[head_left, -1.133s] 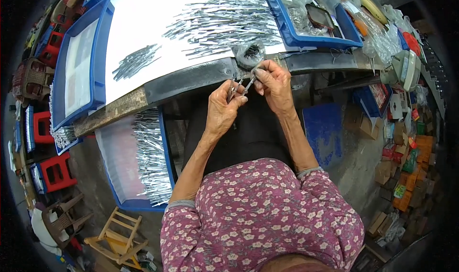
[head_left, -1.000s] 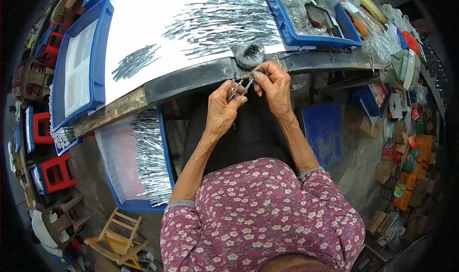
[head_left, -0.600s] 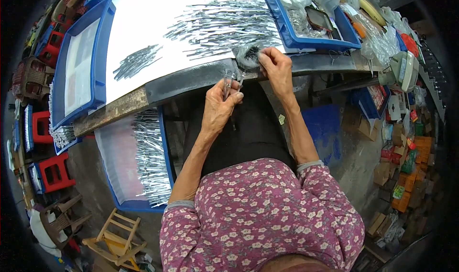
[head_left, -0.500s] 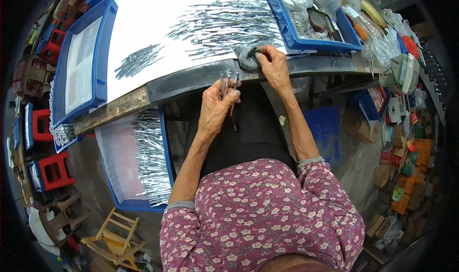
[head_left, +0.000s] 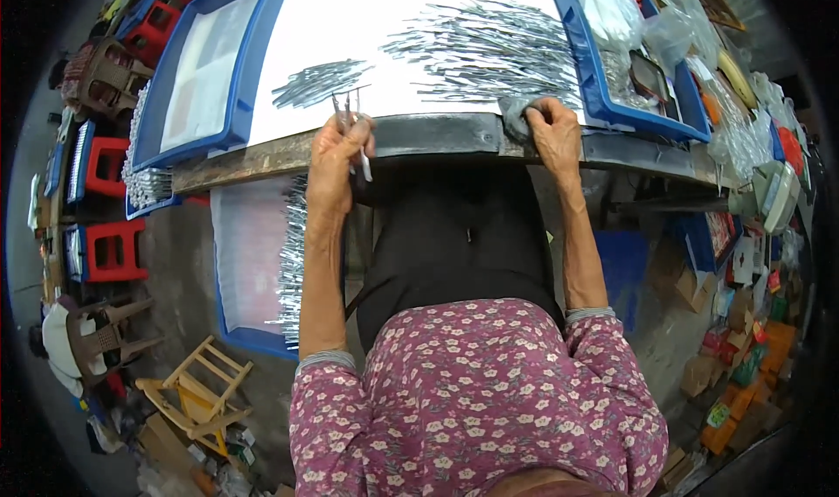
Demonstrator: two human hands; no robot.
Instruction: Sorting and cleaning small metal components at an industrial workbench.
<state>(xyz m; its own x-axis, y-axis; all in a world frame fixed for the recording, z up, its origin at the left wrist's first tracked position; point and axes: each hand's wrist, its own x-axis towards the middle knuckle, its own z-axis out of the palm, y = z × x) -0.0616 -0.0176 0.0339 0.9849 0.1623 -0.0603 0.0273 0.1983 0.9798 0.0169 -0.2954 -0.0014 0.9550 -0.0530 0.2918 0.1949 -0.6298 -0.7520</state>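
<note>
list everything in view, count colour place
Metal strips: several, silver-grey, in left hand
Larger strip pile: one, silver, tabletop
Smaller strip pile: one, grey, tabletop, left
Pouch: one, grey, table edge
Trays: at least three, blue, on and under tabletop
Plastic stools: at least three, red, left
Chairs: at least two, brown, left
Folding stool: one, yellow, lower left
Cardboard boxes: several, brown, lower right
Plastic bags: several, clear, upper right
Left hand: one, bare, holding strips
Right hand: one, bare, at pouch
</note>
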